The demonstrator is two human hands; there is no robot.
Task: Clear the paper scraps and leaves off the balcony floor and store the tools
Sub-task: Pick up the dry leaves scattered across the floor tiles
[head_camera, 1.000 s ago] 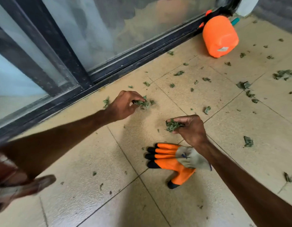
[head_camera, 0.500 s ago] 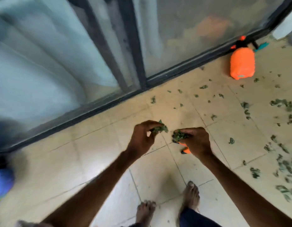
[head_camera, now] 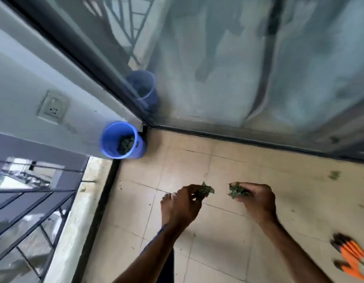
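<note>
My left hand (head_camera: 187, 203) pinches a small bunch of green leaves (head_camera: 206, 189) above the beige tiled floor. Beside it, my right hand (head_camera: 256, 198) grips another clump of leaves (head_camera: 236, 189). The two hands are held apart at about the same height. A blue bucket (head_camera: 107, 139) stands in the corner up and left of my hands, with dark green leaves (head_camera: 126, 144) lying inside it. A pair of orange and black gloves (head_camera: 352, 256) lies on the floor at the lower right.
A glass sliding door (head_camera: 238, 68) with a dark frame runs along the back and mirrors the bucket. A metal railing (head_camera: 28, 211) and a concrete ledge (head_camera: 79, 221) bound the left side. A few leaf scraps (head_camera: 333, 175) lie at the right. My bare foot (head_camera: 166, 207) is under my left hand.
The view has swung left from the orange sprayer and scattered leaves to the corner with the blue bucket. Both hands still hold their leaves and are now farther apart.
</note>
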